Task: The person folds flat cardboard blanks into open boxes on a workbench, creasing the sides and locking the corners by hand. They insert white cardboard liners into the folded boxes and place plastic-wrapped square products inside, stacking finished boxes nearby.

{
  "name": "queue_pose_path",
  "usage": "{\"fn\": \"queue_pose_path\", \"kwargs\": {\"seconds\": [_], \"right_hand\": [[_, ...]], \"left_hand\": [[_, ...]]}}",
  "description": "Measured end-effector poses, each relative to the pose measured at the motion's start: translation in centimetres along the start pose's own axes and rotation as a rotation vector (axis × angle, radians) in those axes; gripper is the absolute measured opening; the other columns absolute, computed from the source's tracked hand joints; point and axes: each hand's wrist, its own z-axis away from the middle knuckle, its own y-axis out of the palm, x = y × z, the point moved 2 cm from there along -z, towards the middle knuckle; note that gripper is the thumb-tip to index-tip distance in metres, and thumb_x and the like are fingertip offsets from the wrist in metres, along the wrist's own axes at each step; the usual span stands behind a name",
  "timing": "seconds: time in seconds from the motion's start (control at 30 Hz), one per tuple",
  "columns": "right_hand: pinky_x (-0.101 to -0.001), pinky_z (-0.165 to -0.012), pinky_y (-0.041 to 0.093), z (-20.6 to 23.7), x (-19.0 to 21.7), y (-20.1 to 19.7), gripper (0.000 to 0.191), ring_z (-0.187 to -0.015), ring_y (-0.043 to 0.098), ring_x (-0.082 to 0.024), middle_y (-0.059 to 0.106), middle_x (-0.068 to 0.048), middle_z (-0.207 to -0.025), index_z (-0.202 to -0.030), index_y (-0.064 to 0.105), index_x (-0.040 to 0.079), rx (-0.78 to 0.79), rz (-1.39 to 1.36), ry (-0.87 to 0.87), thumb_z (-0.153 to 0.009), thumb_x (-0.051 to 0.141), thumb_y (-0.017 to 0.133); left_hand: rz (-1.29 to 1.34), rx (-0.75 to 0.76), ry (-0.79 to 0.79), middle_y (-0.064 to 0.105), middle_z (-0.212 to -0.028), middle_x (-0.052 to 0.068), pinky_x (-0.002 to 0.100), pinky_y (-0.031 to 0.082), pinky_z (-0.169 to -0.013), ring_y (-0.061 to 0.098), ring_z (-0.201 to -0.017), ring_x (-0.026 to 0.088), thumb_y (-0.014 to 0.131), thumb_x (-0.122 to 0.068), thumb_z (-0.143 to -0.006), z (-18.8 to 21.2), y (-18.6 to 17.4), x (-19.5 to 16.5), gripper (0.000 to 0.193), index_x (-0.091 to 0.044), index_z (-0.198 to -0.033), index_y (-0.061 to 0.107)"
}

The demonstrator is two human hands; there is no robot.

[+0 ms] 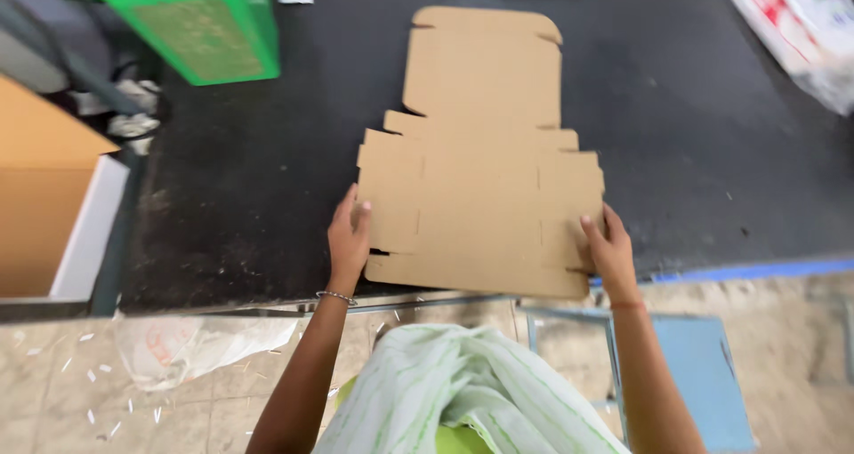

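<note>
Left hand (pixel 349 239): grasps the near-left edge of the flat cardboard box blank (pixel 480 152), thumb on top.
Right hand (pixel 608 245): grasps its near-right edge the same way.
Cardboard box blank: lies unfolded on the dark surface (pixel 712 134), its near edge over the rim.
Far left: green crate (pixel 200 27).
Far right: plastic bags (pixel 801 27).
</note>
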Motion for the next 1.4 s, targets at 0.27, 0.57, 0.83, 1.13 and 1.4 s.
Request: {"fn": "queue_pose_path", "kwargs": {"seconds": [0.27,0.57,0.83,1.13,1.4], "right_hand": [[-0.0353,-0.117,0.033,4.6,0.0,-0.5,0.080,-0.146,0.043,-0.031,0.045,-0.022,-0.156,-0.155,0.040,0.000,-0.107,0.281,0.101,-0.097,0.050,0.063],[-0.0375,-0.121,0.029,5.5,6.1,-1.4,0.068,-0.152,0.036,-0.027,0.037,-0.016,-0.165,-0.151,0.052,0.001,-0.123,0.111,0.113,-0.100,0.045,0.063],[-0.0361,-0.097,0.051,7.0,4.6,0.3,0.046,-0.112,0.065,-0.020,0.069,-0.005,-0.127,-0.144,0.053,0.005,0.037,-0.962,0.271,-0.102,0.021,0.062],[-0.0317,-0.096,0.054,6.9,1.6,1.1,0.041,-0.104,0.066,-0.013,0.069,-0.002,-0.120,-0.140,0.056,0.009,0.070,-0.959,0.257,-0.099,0.007,0.059],[-0.0344,-0.097,0.056,6.3,1.6,0.1,0.038,-0.109,0.066,-0.017,0.064,-0.006,-0.127,-0.143,0.051,0.003,-0.110,-0.718,0.184,-0.107,0.008,0.060]], "left_hand": [[-0.162,0.096,0.102,0.044,-0.160,0.023,0.044,0.034,-0.116,0.044,-0.144,0.037,0.059,-0.031,-0.106,-0.2,-0.6,-1.0,0.056,0.003,-0.150,0.049],[0.558,0.296,-0.153,0.054,-0.143,0.018,0.036,0.041,-0.110,0.053,-0.129,0.023,0.065,-0.018,-0.108,-3.3,-3.2,-4.4,0.041,0.006,-0.141,0.062],[1.165,0.355,-0.650,0.070,-0.113,0.006,0.038,0.056,-0.089,0.067,-0.103,0.021,0.065,-0.004,-0.091,-1.1,-3.3,-2.8,0.034,-0.004,-0.126,0.063],[1.060,0.261,-0.639,0.072,-0.099,0.009,0.040,0.056,-0.083,0.068,-0.090,0.022,0.075,-0.004,-0.088,0.1,-1.4,1.9,0.028,0.004,-0.114,0.068],[0.950,0.059,-0.352,0.067,-0.117,0.007,0.030,0.052,-0.091,0.064,-0.105,0.014,0.071,0.003,-0.087,2.2,0.9,-4.8,0.049,0.000,-0.133,0.055]]}}
